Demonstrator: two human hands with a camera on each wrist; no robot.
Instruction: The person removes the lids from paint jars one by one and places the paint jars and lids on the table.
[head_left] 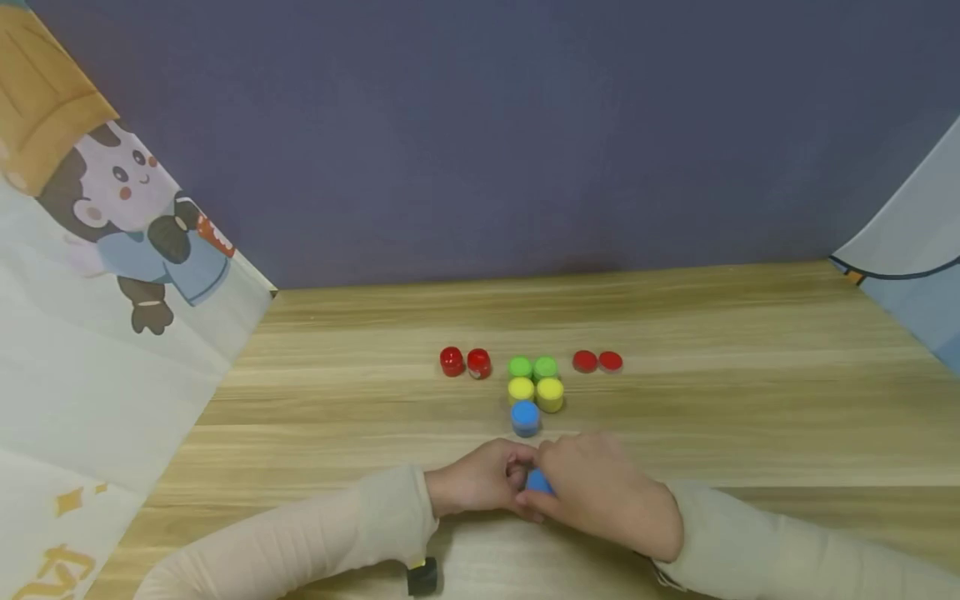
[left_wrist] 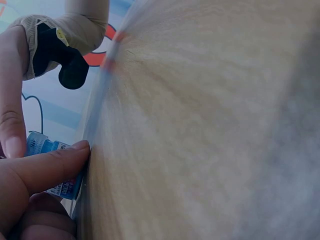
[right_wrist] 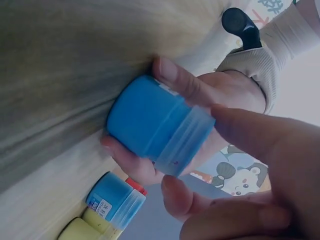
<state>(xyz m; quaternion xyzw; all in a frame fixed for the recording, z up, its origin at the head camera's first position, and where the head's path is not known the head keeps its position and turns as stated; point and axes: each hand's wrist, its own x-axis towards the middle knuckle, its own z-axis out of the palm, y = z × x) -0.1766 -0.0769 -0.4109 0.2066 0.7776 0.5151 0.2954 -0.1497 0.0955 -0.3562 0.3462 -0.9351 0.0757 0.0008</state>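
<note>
A blue paint jar (right_wrist: 145, 117) with a frosted lid (right_wrist: 185, 142) is between my two hands, low over the near part of the table. My left hand (head_left: 487, 477) grips the jar's body, thumb on one side and fingers on the other. My right hand (head_left: 600, 492) pinches the lid between thumb and finger, and its back hides most of the jar in the head view. The left wrist view shows part of the jar's printed label (left_wrist: 62, 190). Just beyond the hands stands another blue jar (head_left: 525, 418) with its lid on.
Behind that jar stand two yellow jars (head_left: 550, 395) and two green jars (head_left: 545, 368). Two red jars (head_left: 478, 363), apparently without lids, are to their left. Two flat red lids (head_left: 585, 361) lie to the right. A dark blue panel (head_left: 525, 150) rises at the table's (head_left: 337, 375) back edge.
</note>
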